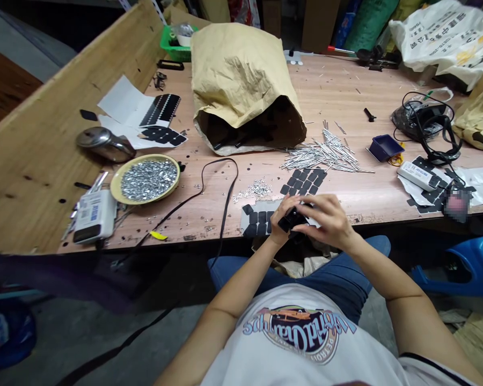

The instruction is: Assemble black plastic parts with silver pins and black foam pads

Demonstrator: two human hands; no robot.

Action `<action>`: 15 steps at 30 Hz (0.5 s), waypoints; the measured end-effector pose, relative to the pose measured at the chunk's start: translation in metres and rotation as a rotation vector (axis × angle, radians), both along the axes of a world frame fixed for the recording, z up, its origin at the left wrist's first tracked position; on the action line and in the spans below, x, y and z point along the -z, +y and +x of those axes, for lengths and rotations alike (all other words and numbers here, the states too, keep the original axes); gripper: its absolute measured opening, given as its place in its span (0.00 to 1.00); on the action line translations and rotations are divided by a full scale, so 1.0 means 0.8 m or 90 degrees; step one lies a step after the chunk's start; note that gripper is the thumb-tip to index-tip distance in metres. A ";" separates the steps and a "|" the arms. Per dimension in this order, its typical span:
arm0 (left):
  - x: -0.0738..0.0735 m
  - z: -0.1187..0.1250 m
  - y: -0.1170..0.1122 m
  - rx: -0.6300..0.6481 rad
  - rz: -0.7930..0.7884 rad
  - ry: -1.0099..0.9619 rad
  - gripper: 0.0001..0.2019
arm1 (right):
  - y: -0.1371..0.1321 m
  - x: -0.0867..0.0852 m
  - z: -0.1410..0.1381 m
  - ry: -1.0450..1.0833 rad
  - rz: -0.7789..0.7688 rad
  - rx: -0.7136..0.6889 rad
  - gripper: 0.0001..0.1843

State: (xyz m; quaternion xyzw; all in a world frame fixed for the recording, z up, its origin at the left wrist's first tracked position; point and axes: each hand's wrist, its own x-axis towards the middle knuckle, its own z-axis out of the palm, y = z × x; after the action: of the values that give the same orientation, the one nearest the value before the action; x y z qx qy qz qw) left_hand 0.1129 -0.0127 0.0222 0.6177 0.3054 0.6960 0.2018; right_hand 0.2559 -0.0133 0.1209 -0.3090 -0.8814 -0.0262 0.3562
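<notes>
Both my hands meet at the table's near edge around a small black plastic part point(292, 219). My left hand point(284, 217) grips it from the left, fingers curled. My right hand point(328, 220) closes over it from the right, fingers bent around it. Just beyond my hands lies a white backing sheet with black adhesive pads point(257, 220), and more black pads point(304, 181) lie loose a little farther back. A pile of thin metal pins point(326, 154) is spread behind those. Tiny metal bits point(253, 190) are scattered to the left of the pads.
A big brown paper sack point(241, 80) lies open toward me at mid-table. A yellow dish of small metal pieces point(147, 179) sits at left, with a white box point(94, 214) and a black cable point(221, 198) nearby. At right are a blue tray point(385, 147), cables and a white device point(418, 174).
</notes>
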 end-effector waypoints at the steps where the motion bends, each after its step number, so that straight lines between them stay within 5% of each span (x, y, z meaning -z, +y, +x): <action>1: 0.001 0.000 0.000 0.005 -0.011 -0.016 0.12 | 0.021 0.005 0.009 0.014 -0.034 0.064 0.12; 5: 0.006 0.003 0.002 -0.030 -0.056 -0.017 0.13 | 0.138 0.032 0.055 0.013 -0.196 0.446 0.12; 6: 0.007 0.004 0.002 -0.047 -0.061 -0.009 0.14 | 0.164 0.039 0.063 0.004 -0.213 0.479 0.12; 9: 0.006 0.006 0.003 -0.078 -0.076 0.005 0.15 | 0.211 0.063 0.071 -0.037 -0.246 0.442 0.13; 15: 0.002 0.002 0.004 -0.074 -0.113 0.006 0.12 | 0.218 0.090 0.070 -0.115 -0.280 0.250 0.20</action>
State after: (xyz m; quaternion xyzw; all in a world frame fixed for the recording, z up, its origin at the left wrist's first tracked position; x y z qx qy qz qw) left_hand 0.1146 -0.0094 0.0202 0.5818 0.4026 0.6736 0.2136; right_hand 0.3115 0.1609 0.0492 -0.5394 -0.8175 0.0698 0.1894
